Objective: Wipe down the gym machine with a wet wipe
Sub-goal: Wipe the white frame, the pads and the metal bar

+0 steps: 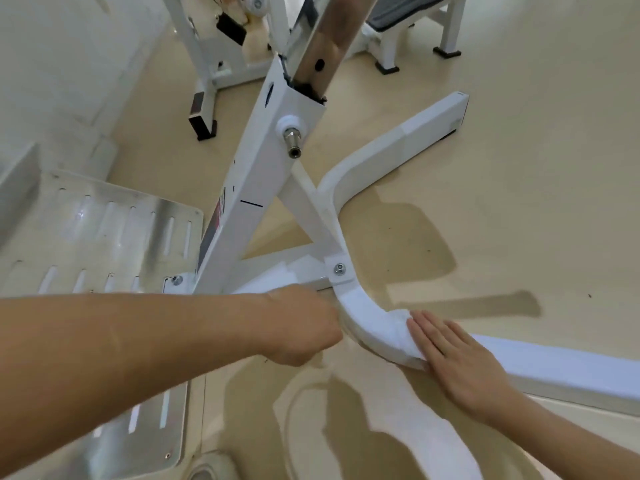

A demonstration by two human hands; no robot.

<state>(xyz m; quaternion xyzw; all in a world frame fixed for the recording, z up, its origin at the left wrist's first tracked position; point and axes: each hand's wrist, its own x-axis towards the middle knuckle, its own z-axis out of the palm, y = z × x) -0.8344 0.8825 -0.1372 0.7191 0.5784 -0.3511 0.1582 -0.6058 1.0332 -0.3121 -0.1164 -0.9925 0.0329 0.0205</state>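
The white gym machine has a slanted upright post bolted to a curved base tube on the floor. A white wet wipe is draped over the bend of that tube. My right hand lies flat with straight fingers, pressing the wipe's near end against the tube. My left hand is curled at the joint where the low crossbar meets the tube and seems to grip the crossbar; its fingertips are hidden. A crumpled white patch shows just above its knuckles.
A slotted metal footplate lies on the left beside the post. A steel pin sticks out of the post. More white machine frames and a bench stand at the back. Beige floor spreads to the right.
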